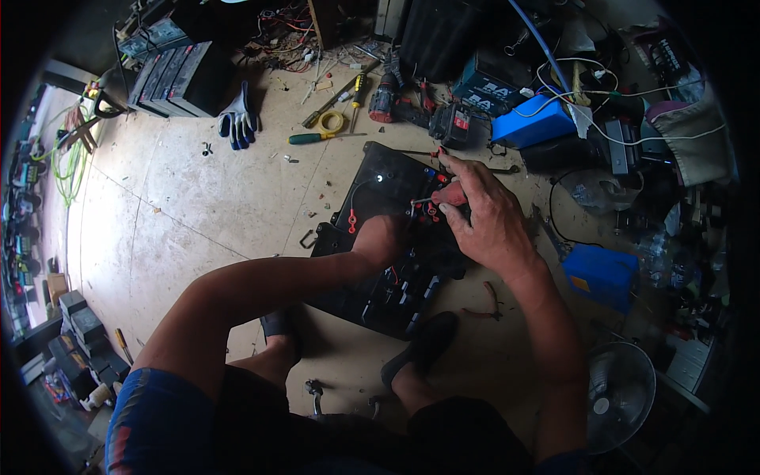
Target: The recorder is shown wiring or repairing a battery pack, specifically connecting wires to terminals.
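On the floor between my feet lies a black case [375, 176] with wiring and dark modules in it. My right hand [492, 218] is closed around the red handle of a screwdriver [450, 195], its shaft pointing left across the case. Close to the shaft's tip, my left hand [381, 240] reaches into the case; its fingers are in shadow and mostly hidden. A red ring terminal [352, 222] on a wire lies just left of that hand. Another red terminal [432, 210] sits below the screwdriver shaft.
Beyond the case lie a green-handled screwdriver [305, 138], yellow tape roll [331, 122], cordless drill [386, 99] and glove [239, 119]. Red-handled pliers [487, 305] rest right of the case, near a blue box [602, 277] and a fan [621, 396]. Batteries [178, 79] stand far left.
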Available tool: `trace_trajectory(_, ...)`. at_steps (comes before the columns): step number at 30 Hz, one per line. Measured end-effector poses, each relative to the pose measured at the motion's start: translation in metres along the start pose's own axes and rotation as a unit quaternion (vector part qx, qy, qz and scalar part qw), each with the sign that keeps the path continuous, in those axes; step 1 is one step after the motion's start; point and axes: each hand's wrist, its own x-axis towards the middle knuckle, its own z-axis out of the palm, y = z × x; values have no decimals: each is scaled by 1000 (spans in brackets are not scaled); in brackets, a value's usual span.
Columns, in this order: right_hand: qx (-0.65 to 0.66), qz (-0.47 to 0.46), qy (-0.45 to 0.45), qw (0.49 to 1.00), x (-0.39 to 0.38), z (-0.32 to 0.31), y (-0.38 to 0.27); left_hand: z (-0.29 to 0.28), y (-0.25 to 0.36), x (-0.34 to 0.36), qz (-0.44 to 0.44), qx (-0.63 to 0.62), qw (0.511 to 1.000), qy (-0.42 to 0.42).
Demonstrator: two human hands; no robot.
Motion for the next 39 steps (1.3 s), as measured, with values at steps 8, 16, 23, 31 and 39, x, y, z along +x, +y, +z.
trace_trajectory(8,-105,14,-48,993,1,-1,-3,-9,-2,-3,80,102,989,-78)
trace_trajectory(16,-75,-49,-3,996,2,0,-2,-4,-16,0,126,129,980,-79)
trace_trajectory(23,-102,26,-47,993,5,-2,-3,-22,2,2,104,127,980,-112)
trace_trajectory(31,-61,-11,-31,998,5,1,-6,-32,6,1,118,127,976,-134)
trace_trajectory(39,-137,-1,-64,989,4,1,-6,-21,-2,7,131,143,970,-148)
